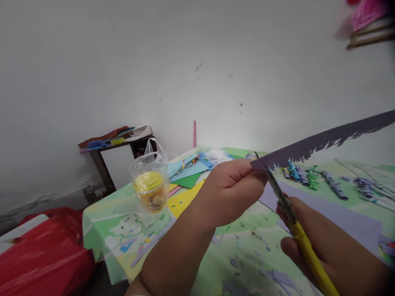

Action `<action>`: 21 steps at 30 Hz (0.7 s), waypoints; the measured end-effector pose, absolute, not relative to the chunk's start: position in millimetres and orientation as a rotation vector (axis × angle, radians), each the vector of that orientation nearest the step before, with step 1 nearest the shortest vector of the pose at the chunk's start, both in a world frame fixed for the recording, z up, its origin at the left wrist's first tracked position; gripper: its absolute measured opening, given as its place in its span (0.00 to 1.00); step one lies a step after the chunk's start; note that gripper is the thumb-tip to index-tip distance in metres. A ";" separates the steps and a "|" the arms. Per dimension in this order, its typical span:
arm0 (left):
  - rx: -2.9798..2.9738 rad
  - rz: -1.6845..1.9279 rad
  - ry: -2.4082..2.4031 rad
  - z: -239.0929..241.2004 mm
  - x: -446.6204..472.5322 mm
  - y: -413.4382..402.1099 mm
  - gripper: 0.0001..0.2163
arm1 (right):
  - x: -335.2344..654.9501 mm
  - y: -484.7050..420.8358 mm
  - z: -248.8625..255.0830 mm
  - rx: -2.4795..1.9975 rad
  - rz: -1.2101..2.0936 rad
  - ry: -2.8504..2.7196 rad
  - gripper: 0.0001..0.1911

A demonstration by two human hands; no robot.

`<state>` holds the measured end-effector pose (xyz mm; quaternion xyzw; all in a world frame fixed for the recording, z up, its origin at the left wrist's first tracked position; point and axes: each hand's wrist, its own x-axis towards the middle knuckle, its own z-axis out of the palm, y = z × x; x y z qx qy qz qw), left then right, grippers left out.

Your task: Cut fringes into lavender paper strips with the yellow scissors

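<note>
My left hand (231, 190) is closed in a pinch on the near end of a long purple paper strip (330, 139) that stretches up to the right, its lower edge cut into a fringe. My right hand (320, 243) grips yellow-handled scissors (288, 209), whose blades point up at the strip just beside my left fingers. Both hands hover above a table with a green patterned cloth (246, 250).
A yellow-lidded jar in a clear plastic bag (150, 188) stands at the table's left. Coloured paper sheets (188, 172) and rolled fringed pieces (302, 172) lie farther back. A purple sheet (349, 216) lies under my hands. A small dark side table (119, 146) and red bags (42, 261) are at left.
</note>
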<state>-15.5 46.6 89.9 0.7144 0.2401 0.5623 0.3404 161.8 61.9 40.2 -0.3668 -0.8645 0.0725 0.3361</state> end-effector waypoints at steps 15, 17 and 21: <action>1.790 1.453 0.628 89.5 -13.2 43.5 0.14 | 155.3 58.5 47.0 -1.040 0.291 -2.281 0.07; 1.760 1.458 0.616 87.9 -14.0 44.0 0.13 | 157.1 59.3 45.9 -1.055 0.248 -2.280 0.07; 1.728 1.421 0.544 83.7 -17.9 47.5 0.13 | 159.8 61.0 41.7 -1.054 0.232 -2.303 0.07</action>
